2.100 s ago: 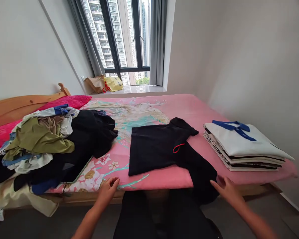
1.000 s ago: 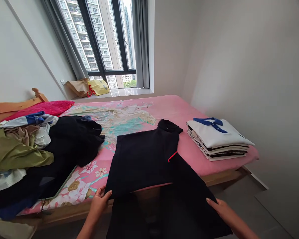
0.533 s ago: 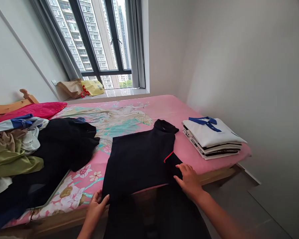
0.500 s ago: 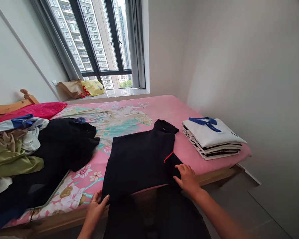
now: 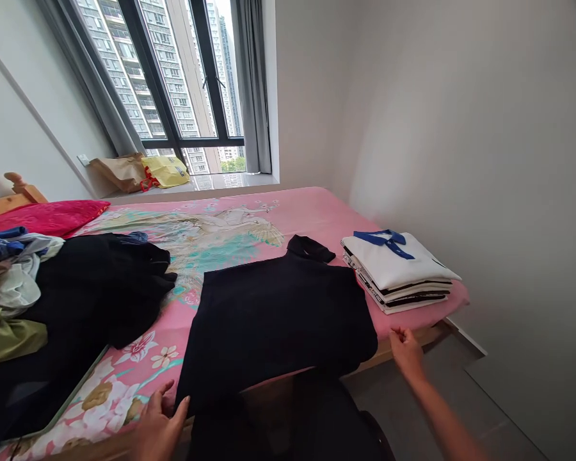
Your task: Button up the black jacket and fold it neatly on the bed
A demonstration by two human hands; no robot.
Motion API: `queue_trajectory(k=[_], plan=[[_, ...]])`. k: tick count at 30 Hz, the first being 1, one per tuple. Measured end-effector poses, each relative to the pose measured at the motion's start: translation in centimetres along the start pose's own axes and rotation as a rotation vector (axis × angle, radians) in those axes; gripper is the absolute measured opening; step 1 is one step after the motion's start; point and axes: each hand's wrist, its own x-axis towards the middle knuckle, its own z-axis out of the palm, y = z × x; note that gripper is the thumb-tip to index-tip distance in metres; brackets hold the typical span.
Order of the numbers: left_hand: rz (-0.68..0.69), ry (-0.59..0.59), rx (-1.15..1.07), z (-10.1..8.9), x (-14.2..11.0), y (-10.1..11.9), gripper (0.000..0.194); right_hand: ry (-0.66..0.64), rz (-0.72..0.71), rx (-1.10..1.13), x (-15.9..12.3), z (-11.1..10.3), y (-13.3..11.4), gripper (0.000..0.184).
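A black high-collared shirt [image 5: 273,314] lies flat on the bed in front of me, its collar [image 5: 310,248] pointing away and to the right. At its near left corner is my left hand [image 5: 160,419], open, with thumb and fingers apart; the thumb tip is at the fabric edge. My right hand [image 5: 407,355] is off the shirt, right of its rounded near right edge and over the bed's edge. Its fingers are loosely bent with a small gap, and nothing shows in them.
Right of the collar stands a stack of folded white clothes [image 5: 398,269] with a blue-collared one on top. Unfolded garments [image 5: 100,282] are heaped at left. A red pillow [image 5: 52,218] lies behind them on the pink floral bedsheet [image 5: 139,384]. Bags [image 5: 166,171] rest on the windowsill.
My right hand has moved right, away from the shirt. The shirt's right side now reaches farther out, and the red line on it no longer shows. The view has shifted slightly right.
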Motion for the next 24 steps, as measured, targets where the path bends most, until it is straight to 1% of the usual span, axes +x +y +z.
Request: queue_trajectory(k=[2, 4, 5, 6, 7, 9, 11, 15, 17, 18, 21, 24], plan=[[0.189, 0.084, 0.149, -0.2, 0.3, 1.5, 0.047, -0.039, -0.114, 0.043, -0.3, 0.5, -2.1, 0.032], [0.383, 0.094, 0.18, 0.2, 1.0, 3.1, 0.039, -0.149, -0.208, 0.084, -1.1, 1.6, -5.2, 0.032], [0.447, 0.092, 0.192, 0.5, 1.5, 3.7, 0.037, -0.207, -0.244, 0.094, -1.6, 2.4, -6.9, 0.031], [0.475, 0.092, 0.217, 0.9, 2.0, 4.3, 0.036, -0.267, -0.282, 0.103, -2.2, 3.2, -8.4, 0.03], [0.46, 0.1, 0.252, 1.1, 2.5, 4.6, 0.038, -0.328, -0.318, 0.113, -2.9, 4.1, -9.8, 0.029], [0.353, 0.105, 0.329, 1.3, 3.1, 4.6, 0.042, -0.451, -0.369, 0.138, -4.4, 5.8, -11.9, 0.027], [0.227, 0.061, 0.366, 1.0, 2.9, 4.0, 0.045, -0.578, -0.376, 0.147, -5.7, 7.6, -12.9, 0.025], [0.008, -0.116, 0.272, -0.5, 0.2, 2.4, 0.038, -0.823, -0.366, 0.122, -7.5, 11.6, -14.2, 0.024], [-0.125, -0.183, 0.218, -1.1, -1.3, 1.9, 0.038, -0.906, -0.383, 0.131, -7.9, 14.2, -15.6, 0.024], [-0.184, -0.197, 0.192, -1.3, -2.0, 1.8, 0.04, -0.94, -0.384, 0.14, -8.1, 15.6, -16.7, 0.023], [-0.282, -0.154, 0.013, -1.0, -3.1, 1.5, 0.046, -1.034, -0.328, 0.14, -8.8, 20.5, -20.8, 0.023], [-0.384, -0.098, -0.331, 0.6, -3.7, 0.9, 0.054, -1.114, -0.282, 0.099, -9.7, 25.8, -25.2, 0.025]])
